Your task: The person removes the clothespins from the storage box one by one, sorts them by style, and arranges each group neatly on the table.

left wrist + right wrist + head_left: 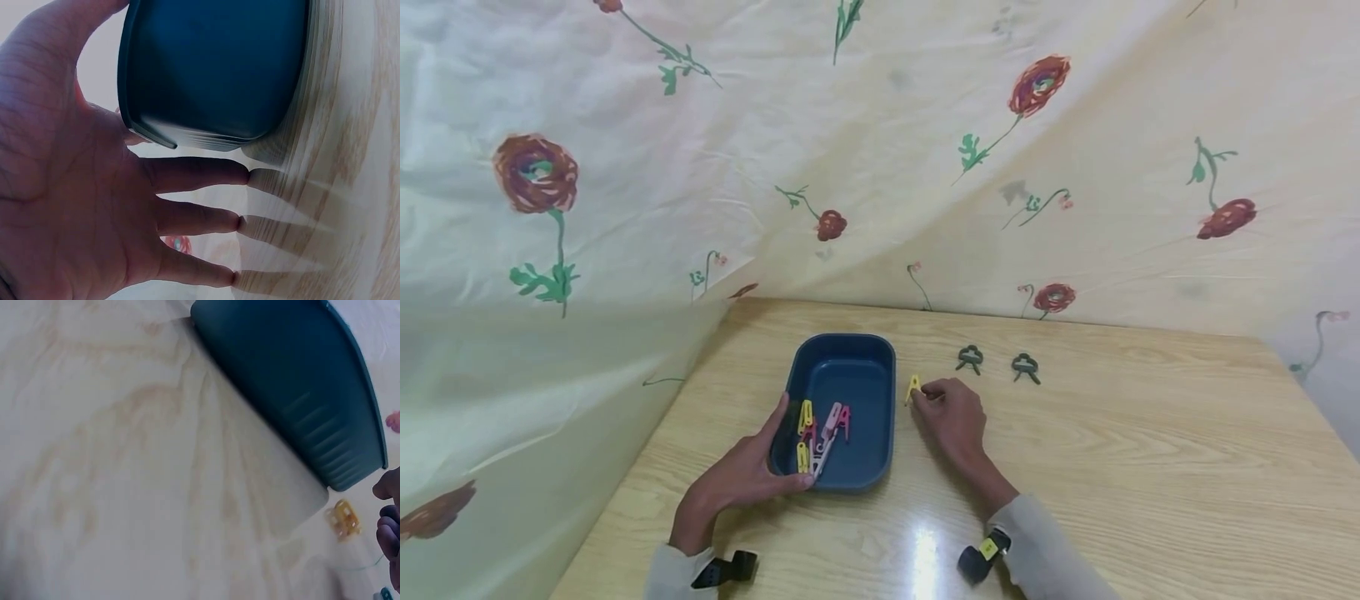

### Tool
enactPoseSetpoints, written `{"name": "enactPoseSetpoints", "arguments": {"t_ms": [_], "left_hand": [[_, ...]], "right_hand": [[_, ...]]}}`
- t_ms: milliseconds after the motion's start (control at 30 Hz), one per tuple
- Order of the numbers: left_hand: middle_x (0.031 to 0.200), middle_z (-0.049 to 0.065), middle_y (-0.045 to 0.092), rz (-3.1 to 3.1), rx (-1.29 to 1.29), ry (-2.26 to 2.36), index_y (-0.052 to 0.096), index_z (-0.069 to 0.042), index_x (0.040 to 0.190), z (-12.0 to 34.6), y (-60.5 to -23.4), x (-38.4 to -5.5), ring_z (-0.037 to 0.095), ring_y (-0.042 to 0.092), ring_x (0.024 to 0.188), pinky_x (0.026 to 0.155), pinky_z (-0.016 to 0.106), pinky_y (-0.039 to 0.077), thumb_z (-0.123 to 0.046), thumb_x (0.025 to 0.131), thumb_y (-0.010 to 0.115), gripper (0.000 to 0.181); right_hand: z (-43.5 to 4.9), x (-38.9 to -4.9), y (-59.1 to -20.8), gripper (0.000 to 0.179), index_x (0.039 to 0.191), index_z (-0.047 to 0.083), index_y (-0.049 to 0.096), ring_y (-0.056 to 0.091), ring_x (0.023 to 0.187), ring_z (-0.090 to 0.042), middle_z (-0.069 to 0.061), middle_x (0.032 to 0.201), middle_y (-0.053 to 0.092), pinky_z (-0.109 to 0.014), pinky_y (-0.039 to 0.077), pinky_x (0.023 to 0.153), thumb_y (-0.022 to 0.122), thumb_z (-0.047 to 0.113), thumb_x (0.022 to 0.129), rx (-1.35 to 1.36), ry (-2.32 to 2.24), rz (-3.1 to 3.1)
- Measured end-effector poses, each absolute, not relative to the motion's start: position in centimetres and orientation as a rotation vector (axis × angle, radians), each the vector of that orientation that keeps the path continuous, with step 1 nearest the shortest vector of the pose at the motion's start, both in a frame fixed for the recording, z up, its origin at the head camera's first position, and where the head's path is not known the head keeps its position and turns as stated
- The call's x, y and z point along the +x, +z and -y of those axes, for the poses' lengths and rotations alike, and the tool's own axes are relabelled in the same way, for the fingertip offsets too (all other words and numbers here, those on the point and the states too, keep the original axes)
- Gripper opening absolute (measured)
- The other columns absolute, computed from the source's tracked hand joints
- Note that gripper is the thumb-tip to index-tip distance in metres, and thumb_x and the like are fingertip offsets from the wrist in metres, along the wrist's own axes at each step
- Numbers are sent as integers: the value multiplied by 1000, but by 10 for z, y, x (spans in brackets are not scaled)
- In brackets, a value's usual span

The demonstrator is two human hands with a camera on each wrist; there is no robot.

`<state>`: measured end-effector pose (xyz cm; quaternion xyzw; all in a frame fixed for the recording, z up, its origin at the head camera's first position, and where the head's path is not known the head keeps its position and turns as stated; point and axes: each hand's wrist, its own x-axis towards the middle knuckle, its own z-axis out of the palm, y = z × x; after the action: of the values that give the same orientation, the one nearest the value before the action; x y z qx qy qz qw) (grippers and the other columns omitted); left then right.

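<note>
In the head view my left hand (741, 475) spans the near left corner of a dark blue plastic tub (868, 375), thumb along its front rim. In the left wrist view three straight fingers (200, 219) reach down beside the tub, tips at the table. Several yellow, red and pink clothespins (832, 421) lie in the tub's left half. My right hand (957, 417) is right of the tub, fingertips close at a yellow clothespin (913, 386). A gap shows between thumb and fingers in the right wrist view, with the yellow clothespin (343, 520) just beside them.
Two dark green spring clamps (971, 359) (1025, 367) lie beyond the right hand on the wooden table (1150, 450). A flowered cloth (880, 150) hangs along the table's back and left sides. Each wrist wears a black strap (722, 571).
</note>
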<state>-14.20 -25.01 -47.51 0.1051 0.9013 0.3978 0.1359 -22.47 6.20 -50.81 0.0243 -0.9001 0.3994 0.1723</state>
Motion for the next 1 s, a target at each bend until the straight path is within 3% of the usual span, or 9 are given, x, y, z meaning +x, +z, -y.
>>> {"name": "enactPoseSetpoints", "arguments": {"t_ms": [633, 1000], "left_hand": [[149, 20, 45, -2602, 256, 1180, -3, -26, 161, 250, -475, -139, 27, 53, 118, 103, 56, 39, -48, 79, 82, 121], [149, 21, 44, -2617, 250, 1149, -1, -24, 162, 251, -476, -139, 26, 53, 110, 103, 54, 40, -49, 80, 81, 119]], "right_hand": [[-26, -210, -463, 17, 91, 10, 79, 61, 67, -11, 1, 83, 68, -29, 50, 58, 77, 27, 88, 200, 1289, 2490], [6, -200, -453, 20, 93, 10, 78, 57, 69, -9, 2, 80, 63, -27, 50, 60, 78, 28, 87, 335, 1235, 2547]]}}
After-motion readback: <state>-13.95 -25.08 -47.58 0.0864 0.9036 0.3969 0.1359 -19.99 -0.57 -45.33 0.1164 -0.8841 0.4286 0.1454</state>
